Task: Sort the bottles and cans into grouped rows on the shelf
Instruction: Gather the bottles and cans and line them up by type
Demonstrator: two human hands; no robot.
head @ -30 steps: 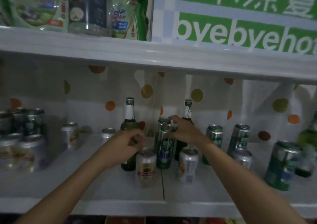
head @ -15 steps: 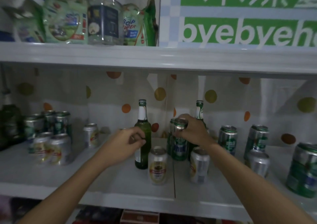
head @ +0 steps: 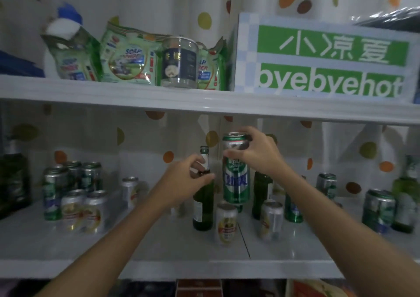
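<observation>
My right hand [head: 259, 154] grips a tall green can [head: 236, 178] by its top and holds it in the air above the white shelf [head: 159, 246]. My left hand [head: 185, 179] is curled round the neck of a green glass bottle [head: 203, 208] that stands on the shelf. Two short silver cans [head: 226, 225] [head: 271, 219] stand in front. A second green bottle [head: 261, 194] stands behind the lifted can, partly hidden. Grouped green cans [head: 72, 178] and silver cans [head: 81, 212] sit at the left.
More green cans [head: 377, 208] and a bottle [head: 405, 203] stand at the right. A lone silver can [head: 130, 189] stands mid-left. The upper shelf [head: 204, 103] hangs close above, carrying soap bags [head: 127, 62], a jar [head: 179, 62] and a green-and-white box [head: 329, 58].
My right hand has lifted the tall green can off the shelf. My left hand has slid up to the bottle's neck. The view has tilted upward.
</observation>
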